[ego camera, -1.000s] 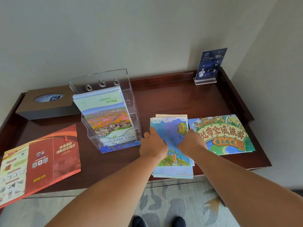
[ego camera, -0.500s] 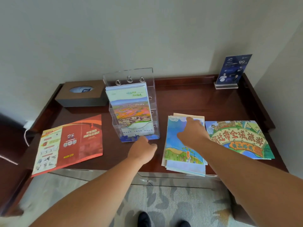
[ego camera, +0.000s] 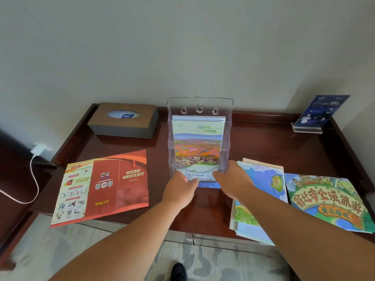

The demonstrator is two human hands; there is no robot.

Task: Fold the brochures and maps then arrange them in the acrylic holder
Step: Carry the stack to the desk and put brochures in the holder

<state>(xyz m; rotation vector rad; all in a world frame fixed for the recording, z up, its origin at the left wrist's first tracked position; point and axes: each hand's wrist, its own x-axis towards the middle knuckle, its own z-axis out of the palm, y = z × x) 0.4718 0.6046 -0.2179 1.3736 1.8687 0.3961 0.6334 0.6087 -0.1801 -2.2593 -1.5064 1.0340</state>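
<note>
A: Where's the acrylic holder (ego camera: 199,138)?
B: Upright mid-table (ego camera: 263,147), landscape brochure (ego camera: 197,147) inside; left hand (ego camera: 180,189) and right hand (ego camera: 231,179) grip its base corners.
A: The rest?
B: Red brochure (ego camera: 105,185) lies open left; blue map stack (ego camera: 261,191) and cartoon map (ego camera: 326,201) lie right

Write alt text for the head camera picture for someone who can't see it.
Both hands, left hand and right hand, grip the base of an acrylic holder holding a landscape brochure on a wooden desk. A red leaflet lies left; folded maps right.
</note>
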